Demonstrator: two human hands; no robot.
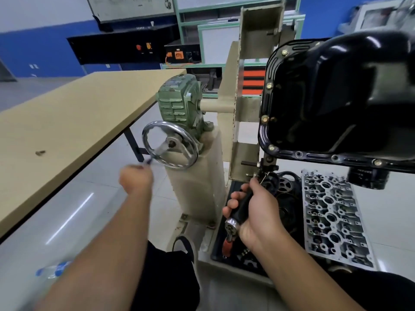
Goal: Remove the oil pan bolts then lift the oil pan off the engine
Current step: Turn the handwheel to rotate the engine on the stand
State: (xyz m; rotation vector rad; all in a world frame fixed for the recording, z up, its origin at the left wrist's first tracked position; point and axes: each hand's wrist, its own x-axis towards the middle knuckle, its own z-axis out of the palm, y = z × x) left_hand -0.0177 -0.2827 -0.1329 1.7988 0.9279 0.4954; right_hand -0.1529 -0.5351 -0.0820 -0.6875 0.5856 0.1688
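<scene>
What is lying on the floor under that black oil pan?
A bare metal cylinder head and dark round parts lie below the oil pan. The engine beneath the pan is hidden.

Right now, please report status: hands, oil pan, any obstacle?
Left hand gripping handwheel crank, blurred. Right hand holding ratchet. Oil pan on engine, several bolts in. No obstacle seen.

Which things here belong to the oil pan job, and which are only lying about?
For the job:
- oil pan
- pan bolts, several in the flange
- ratchet, gripped by the right hand
- left hand, pinching a small dark item, blurred
- handwheel on the stand

Lying about:
- cylinder head on the floor
- bottle
- loose bolt on the table
</scene>
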